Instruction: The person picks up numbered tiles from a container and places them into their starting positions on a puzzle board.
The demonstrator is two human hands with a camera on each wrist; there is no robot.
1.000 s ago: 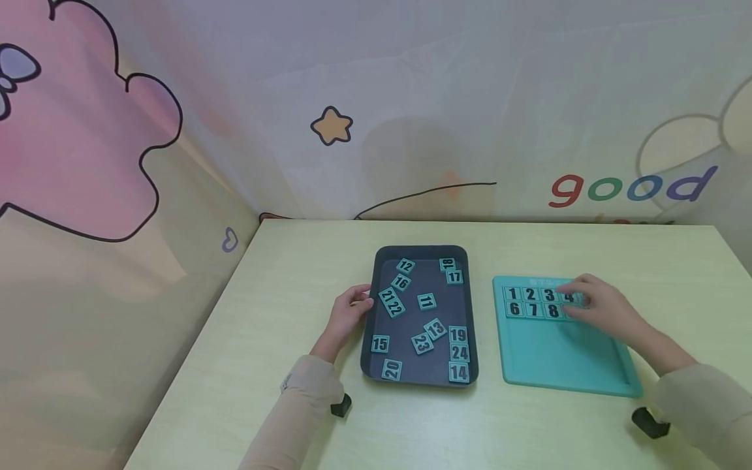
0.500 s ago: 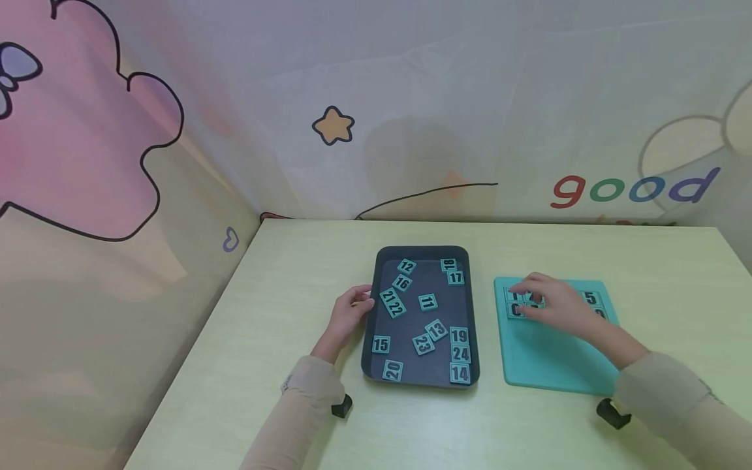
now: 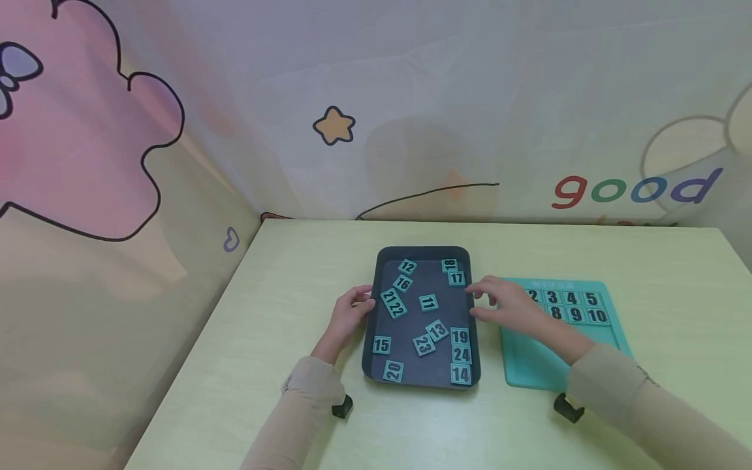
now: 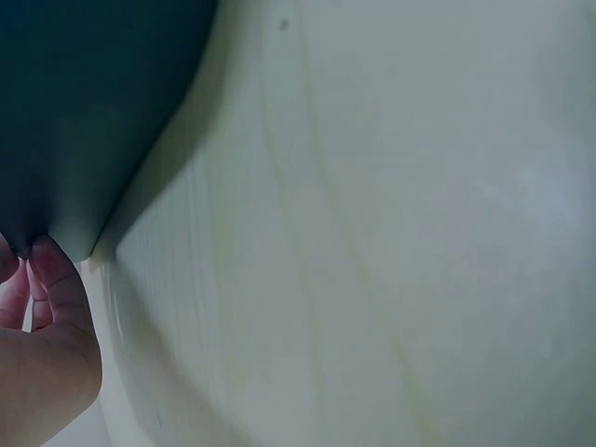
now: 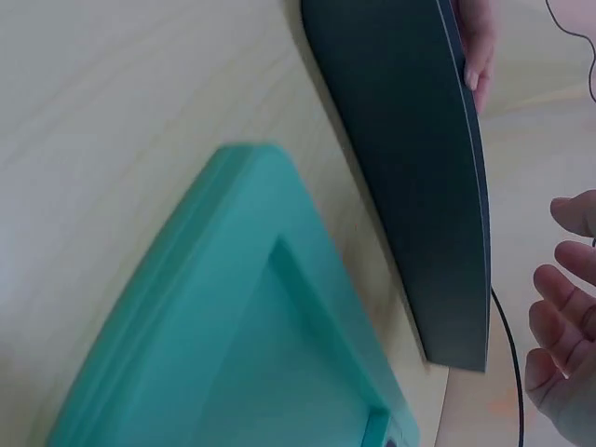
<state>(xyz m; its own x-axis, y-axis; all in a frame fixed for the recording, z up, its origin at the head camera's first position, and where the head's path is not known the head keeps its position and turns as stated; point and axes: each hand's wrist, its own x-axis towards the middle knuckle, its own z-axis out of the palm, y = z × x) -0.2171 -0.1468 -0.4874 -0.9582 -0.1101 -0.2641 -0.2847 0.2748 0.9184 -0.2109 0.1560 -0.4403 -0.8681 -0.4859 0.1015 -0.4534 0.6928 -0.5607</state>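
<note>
pinching dark tray [image 3: 425, 367] by left rim with left hand [image 3: 345, 314]; holding nothing in right hand [image 3: 510, 307], with thumb and fingers parted at right rim near tile 17 [image 3: 456, 279]

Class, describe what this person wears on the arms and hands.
The left hand and right hand show no gloves. The left sleeve and right sleeve are long, loose and beige, each with a small, unreadable mark. A black block shows beside each sleeve.
</note>
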